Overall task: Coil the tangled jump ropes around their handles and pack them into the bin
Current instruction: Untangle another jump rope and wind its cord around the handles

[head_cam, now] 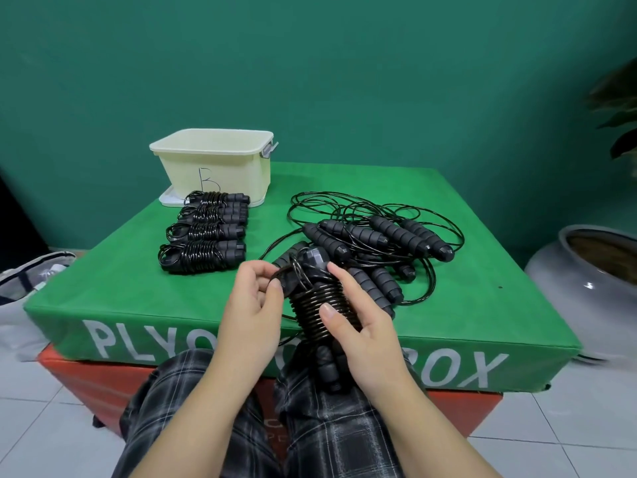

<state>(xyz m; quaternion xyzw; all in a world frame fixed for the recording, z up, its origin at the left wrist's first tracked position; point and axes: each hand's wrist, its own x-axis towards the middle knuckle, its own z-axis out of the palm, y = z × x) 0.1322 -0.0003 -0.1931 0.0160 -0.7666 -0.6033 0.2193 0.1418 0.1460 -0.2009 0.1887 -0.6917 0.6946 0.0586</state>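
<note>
My right hand (pixel 358 326) grips a pair of black handles with black cord wound round them, the jump rope bundle (pixel 315 305), held above the box's near edge. My left hand (pixel 251 305) pinches the cord's loose end loop near the bundle's top. Several coiled jump ropes (pixel 203 232) lie in a row on the left of the green plyo box (pixel 131 288). A tangled pile of ropes (pixel 382 236) with black foam handles sprawls at centre right. The cream bin (pixel 217 163), marked B, stands at the back left on its lid, and its inside is not visible.
The green box sits on a red one (pixel 86 381) above a white tiled floor. A large grey ceramic pot (pixel 586 284) stands to the right, plant leaves (pixel 620 108) above it. A bag (pixel 27 277) lies at the left. My plaid trousers (pixel 193 408) fill the foreground.
</note>
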